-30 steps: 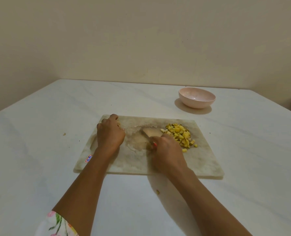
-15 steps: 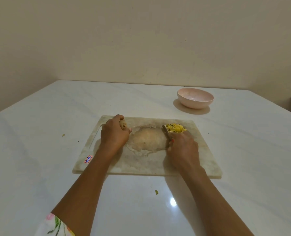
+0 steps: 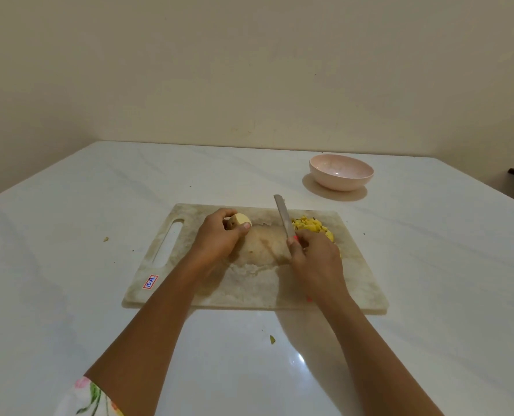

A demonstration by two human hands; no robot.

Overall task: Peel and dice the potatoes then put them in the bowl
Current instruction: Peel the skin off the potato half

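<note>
On the near half of the cutting board (image 3: pixel 249 295) both hands lie side by side. The left hand (image 3: pixel 216 240) curls fingers and thumb round a piece of potato (image 3: pixel 241 219), its pale rounded face turned up and rightward; the rest is hidden in the palm, so its long axis I cannot tell. The right hand (image 3: pixel 317 259) grips the handle of the knife (image 3: pixel 284 220), and the blade runs away from the person, tip leaning slightly left. So the piece lies left of the blade, near but apart, wet board between; I judge it must come rightward under the edge. Just right of the blade sits the heap of yellow dice (image 3: pixel 313 226), partly behind the right hand. Farther right, well apart from the board, stands the pink bowl (image 3: pixel 340 183).
</note>
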